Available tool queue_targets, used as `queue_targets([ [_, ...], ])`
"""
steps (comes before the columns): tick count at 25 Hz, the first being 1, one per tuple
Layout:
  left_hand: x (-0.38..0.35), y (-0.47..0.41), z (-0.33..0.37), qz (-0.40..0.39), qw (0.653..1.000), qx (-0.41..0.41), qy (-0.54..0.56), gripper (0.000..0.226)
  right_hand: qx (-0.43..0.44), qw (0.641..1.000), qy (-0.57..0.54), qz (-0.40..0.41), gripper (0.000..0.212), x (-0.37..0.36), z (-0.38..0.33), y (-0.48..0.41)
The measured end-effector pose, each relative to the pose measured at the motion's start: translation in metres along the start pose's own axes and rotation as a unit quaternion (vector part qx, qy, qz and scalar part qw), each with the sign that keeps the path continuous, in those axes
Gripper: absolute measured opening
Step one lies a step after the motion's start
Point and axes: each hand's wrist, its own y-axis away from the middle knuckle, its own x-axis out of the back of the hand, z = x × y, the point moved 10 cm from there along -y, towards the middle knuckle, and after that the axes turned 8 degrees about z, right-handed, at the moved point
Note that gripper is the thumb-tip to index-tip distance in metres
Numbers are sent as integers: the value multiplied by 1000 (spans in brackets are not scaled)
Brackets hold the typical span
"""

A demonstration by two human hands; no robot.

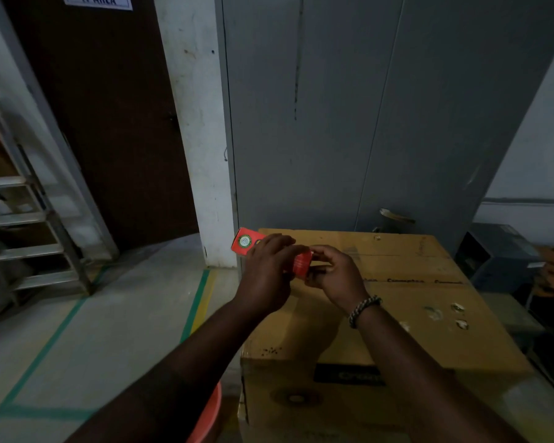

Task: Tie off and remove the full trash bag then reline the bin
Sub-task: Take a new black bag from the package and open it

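two hands (266, 273) (336, 276) grip one red packet (302, 265)

Single head-worn wide-angle view, facing forward and down: left hand (264, 276) and right hand (336, 274) close at centre over a cardboard box (429, 302); grey cabinet (365, 107), brown door (109, 107) beyond.

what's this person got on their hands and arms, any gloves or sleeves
No gloves, and no sleeves in view: both forearms are bare. The right hand has a braided bracelet at the wrist, in light and dark strands. The left hand and its wrist wear nothing.
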Motion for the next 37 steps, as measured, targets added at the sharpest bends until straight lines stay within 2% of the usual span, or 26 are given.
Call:
queue_targets([
  [2, -3, 2, 0, -6, 999, 22, 27, 75, 3, 1000, -4, 6, 49, 2, -1, 2],
  [4, -1, 2, -9, -5, 993, 70, 99, 85, 6, 999, -25, 22, 49, 9, -6, 5],
  [6, -2, 2, -18, -27, 975, 122, 185, 85, 23, 997, -56, 47, 43, 20, -16, 6],
  [9, -6, 6, -25, -63, 945, 194, 256, 70, 57, 995, -55, 66, 27, 27, -34, 6],
  [12, -7, 8, -26, -59, 940, 206, 266, 58, 66, 995, -17, 68, 25, 24, -41, 6],
  [16, -9, 8, -27, -60, 934, 210, 282, 47, 73, 995, -27, 62, 23, 21, -44, 7],
  [18, -12, 12, -28, -66, 907, 234, 345, 38, 76, 995, -34, 53, 29, 18, -46, 6],
  [22, -17, 24, -33, -60, 817, 326, 471, 32, 109, 992, -45, 41, 40, 11, -59, 7],
  [24, -17, 25, -35, -60, 803, 334, 489, 33, 121, 991, -50, 38, 38, 10, -67, 10],
  [29, -14, 18, -35, -89, 811, 300, 494, 34, 100, 992, -54, 58, 37, 14, -59, 5],
  [33, -9, 13, -32, -95, 842, 262, 462, 42, 68, 992, -61, 89, 26, 19, -47, -1],
  [37, -8, 8, -37, -75, 870, 244, 421, 50, 38, 992, -102, 68, 24, 13, -43, -1],
])
